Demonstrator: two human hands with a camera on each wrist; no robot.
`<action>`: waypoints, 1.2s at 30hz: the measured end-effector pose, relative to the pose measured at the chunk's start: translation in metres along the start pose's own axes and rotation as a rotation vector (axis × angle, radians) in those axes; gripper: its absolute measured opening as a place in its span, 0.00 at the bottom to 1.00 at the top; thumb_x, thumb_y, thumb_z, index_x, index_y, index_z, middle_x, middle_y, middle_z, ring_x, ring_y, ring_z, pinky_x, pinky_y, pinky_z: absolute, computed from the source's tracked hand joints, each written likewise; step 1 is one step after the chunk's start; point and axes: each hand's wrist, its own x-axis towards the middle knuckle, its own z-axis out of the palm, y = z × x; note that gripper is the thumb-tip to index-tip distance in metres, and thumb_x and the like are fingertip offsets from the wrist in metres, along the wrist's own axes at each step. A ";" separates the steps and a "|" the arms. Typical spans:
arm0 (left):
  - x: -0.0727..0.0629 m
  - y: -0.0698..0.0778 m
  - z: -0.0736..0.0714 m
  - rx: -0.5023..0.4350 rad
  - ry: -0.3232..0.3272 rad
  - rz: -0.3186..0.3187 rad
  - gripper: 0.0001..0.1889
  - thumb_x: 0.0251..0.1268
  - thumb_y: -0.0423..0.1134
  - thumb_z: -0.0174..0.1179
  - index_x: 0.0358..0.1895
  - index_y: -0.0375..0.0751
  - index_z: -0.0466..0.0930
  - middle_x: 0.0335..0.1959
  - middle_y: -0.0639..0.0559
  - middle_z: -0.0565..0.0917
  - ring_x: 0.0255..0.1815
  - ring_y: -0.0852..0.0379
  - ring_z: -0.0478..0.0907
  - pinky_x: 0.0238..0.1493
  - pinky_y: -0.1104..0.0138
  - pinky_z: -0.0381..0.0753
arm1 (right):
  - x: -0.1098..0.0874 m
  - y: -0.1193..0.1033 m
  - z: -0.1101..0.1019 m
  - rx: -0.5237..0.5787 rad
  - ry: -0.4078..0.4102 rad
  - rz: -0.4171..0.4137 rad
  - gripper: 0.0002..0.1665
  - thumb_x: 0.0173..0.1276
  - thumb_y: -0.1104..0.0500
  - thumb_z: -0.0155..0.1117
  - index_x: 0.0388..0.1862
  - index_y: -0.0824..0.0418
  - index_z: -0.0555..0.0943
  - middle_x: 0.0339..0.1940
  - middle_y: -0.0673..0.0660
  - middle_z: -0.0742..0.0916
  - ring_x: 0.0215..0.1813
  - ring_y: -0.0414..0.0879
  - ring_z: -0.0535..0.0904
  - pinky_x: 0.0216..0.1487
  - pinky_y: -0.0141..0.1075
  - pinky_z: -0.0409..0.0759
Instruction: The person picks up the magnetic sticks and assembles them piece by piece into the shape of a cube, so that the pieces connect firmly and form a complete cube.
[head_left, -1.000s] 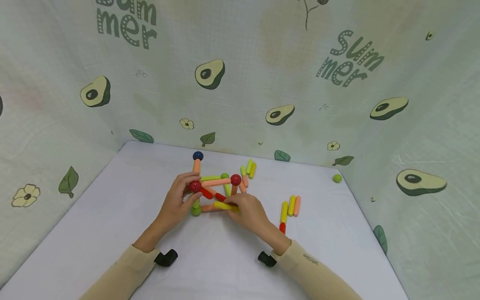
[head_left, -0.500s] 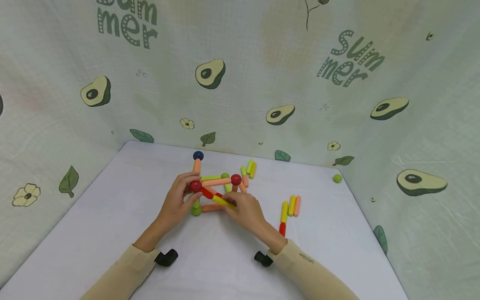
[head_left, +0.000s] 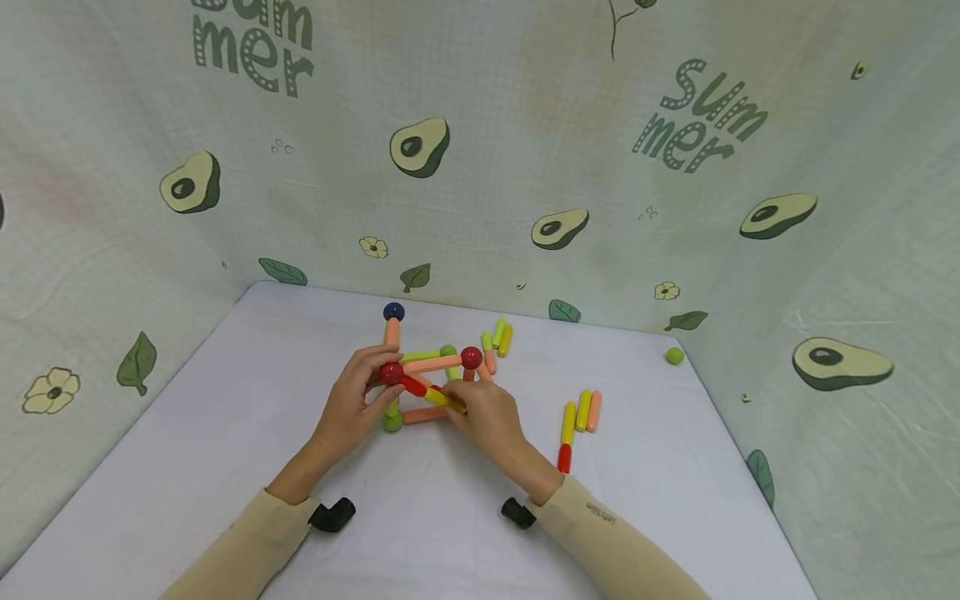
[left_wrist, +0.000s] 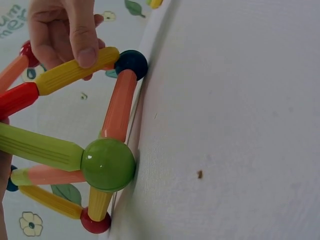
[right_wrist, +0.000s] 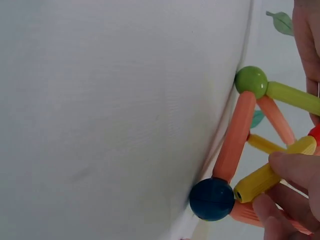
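Observation:
A frame of magnetic rods and balls stands mid-table. My left hand [head_left: 351, 402] holds it at its upper left corner, thumb and fingers around a red ball [head_left: 391, 372]. Slanting down from there is a red rod [head_left: 412, 386]. My right hand [head_left: 489, 417] pinches a yellow rod [right_wrist: 257, 181] between thumb and fingers. One end of that rod meets the red rod; the other, with a dark tip, is close to a dark blue ball [right_wrist: 212, 199], and contact is unclear. An orange rod [left_wrist: 120, 105] links the blue ball to a green ball [left_wrist: 108, 165].
Loose yellow and orange rods [head_left: 594, 412] lie right of the right hand, beside a yellow rod joined to a red one [head_left: 565, 458]. Several more short rods [head_left: 499, 333] lie behind the frame. A lone green ball [head_left: 674, 356] rests near the table's far right corner.
My right hand has moved slightly left and brought the yellow rod from apart up to the red rod's end, tilting it into line. My left hand has stayed on the red ball.

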 end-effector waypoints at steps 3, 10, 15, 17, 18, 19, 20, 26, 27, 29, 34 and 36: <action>0.000 0.002 -0.001 0.028 0.002 0.004 0.31 0.63 0.23 0.73 0.70 0.36 0.75 0.70 0.43 0.75 0.65 0.46 0.79 0.63 0.78 0.75 | 0.003 -0.001 0.001 0.000 0.000 0.004 0.15 0.61 0.59 0.85 0.47 0.55 0.92 0.39 0.49 0.93 0.36 0.42 0.87 0.39 0.33 0.86; 0.000 0.004 -0.001 0.056 0.007 0.018 0.31 0.62 0.23 0.73 0.69 0.37 0.76 0.68 0.44 0.78 0.63 0.47 0.80 0.62 0.80 0.75 | 0.008 -0.003 0.005 -0.054 0.026 -0.004 0.15 0.60 0.57 0.86 0.45 0.55 0.92 0.38 0.49 0.94 0.34 0.41 0.87 0.34 0.30 0.84; -0.001 0.003 0.000 0.061 0.015 0.030 0.32 0.61 0.23 0.74 0.69 0.38 0.76 0.67 0.44 0.78 0.63 0.47 0.81 0.62 0.80 0.75 | 0.008 -0.003 0.006 -0.045 0.019 0.007 0.15 0.60 0.57 0.85 0.46 0.55 0.92 0.39 0.49 0.94 0.33 0.41 0.86 0.33 0.29 0.83; -0.001 0.003 0.001 0.059 0.016 0.031 0.32 0.61 0.23 0.74 0.69 0.38 0.76 0.68 0.44 0.78 0.63 0.47 0.81 0.62 0.79 0.75 | 0.006 -0.001 0.005 -0.021 0.016 0.011 0.14 0.62 0.57 0.84 0.46 0.55 0.91 0.38 0.49 0.93 0.31 0.41 0.84 0.32 0.28 0.81; -0.001 0.002 0.001 0.058 0.016 0.031 0.32 0.61 0.23 0.74 0.69 0.38 0.76 0.68 0.45 0.78 0.63 0.47 0.81 0.62 0.79 0.75 | 0.005 0.000 0.003 0.000 0.017 0.016 0.14 0.63 0.58 0.84 0.46 0.55 0.91 0.38 0.49 0.93 0.31 0.41 0.83 0.33 0.28 0.80; -0.001 0.002 0.001 0.054 0.015 0.031 0.32 0.61 0.23 0.74 0.70 0.38 0.76 0.68 0.45 0.78 0.63 0.48 0.81 0.62 0.79 0.75 | 0.003 0.002 0.002 0.022 0.020 0.024 0.12 0.64 0.58 0.83 0.45 0.56 0.91 0.37 0.49 0.92 0.31 0.41 0.83 0.33 0.28 0.80; -0.001 0.002 0.002 0.054 0.015 0.033 0.33 0.61 0.23 0.74 0.70 0.38 0.76 0.68 0.45 0.78 0.63 0.48 0.81 0.62 0.79 0.75 | 0.001 0.004 0.000 0.052 0.023 0.037 0.10 0.65 0.59 0.82 0.44 0.56 0.90 0.36 0.49 0.92 0.31 0.42 0.83 0.34 0.28 0.80; -0.001 0.001 0.000 0.067 0.019 0.024 0.32 0.61 0.23 0.74 0.70 0.37 0.76 0.69 0.45 0.77 0.64 0.47 0.81 0.62 0.80 0.75 | -0.006 0.021 -0.010 0.279 0.063 0.183 0.09 0.68 0.65 0.76 0.38 0.59 0.81 0.35 0.53 0.87 0.36 0.45 0.85 0.38 0.32 0.86; -0.001 0.001 -0.001 0.074 0.022 0.019 0.32 0.61 0.23 0.74 0.70 0.37 0.76 0.69 0.45 0.77 0.64 0.47 0.80 0.62 0.80 0.74 | -0.006 0.024 -0.011 0.317 0.048 0.202 0.10 0.68 0.66 0.75 0.42 0.60 0.81 0.37 0.54 0.87 0.37 0.46 0.85 0.39 0.33 0.86; -0.001 0.001 -0.002 0.081 0.032 0.010 0.32 0.61 0.23 0.74 0.69 0.36 0.77 0.70 0.44 0.77 0.65 0.47 0.80 0.62 0.81 0.74 | -0.004 0.030 -0.011 0.385 -0.022 0.226 0.14 0.70 0.66 0.73 0.51 0.61 0.81 0.44 0.57 0.88 0.41 0.48 0.86 0.43 0.35 0.88; 0.000 0.000 -0.005 0.128 0.064 -0.004 0.32 0.59 0.22 0.75 0.68 0.38 0.79 0.68 0.43 0.75 0.64 0.48 0.77 0.61 0.84 0.72 | -0.001 0.040 -0.006 0.464 -0.218 0.189 0.21 0.76 0.63 0.68 0.66 0.63 0.79 0.56 0.59 0.89 0.53 0.52 0.88 0.53 0.40 0.89; 0.001 -0.001 -0.006 0.167 0.079 -0.008 0.33 0.59 0.24 0.76 0.69 0.39 0.80 0.66 0.42 0.74 0.61 0.50 0.76 0.57 0.85 0.72 | -0.001 0.042 -0.003 0.453 -0.228 0.172 0.19 0.77 0.62 0.68 0.64 0.62 0.81 0.54 0.58 0.90 0.54 0.51 0.88 0.53 0.39 0.88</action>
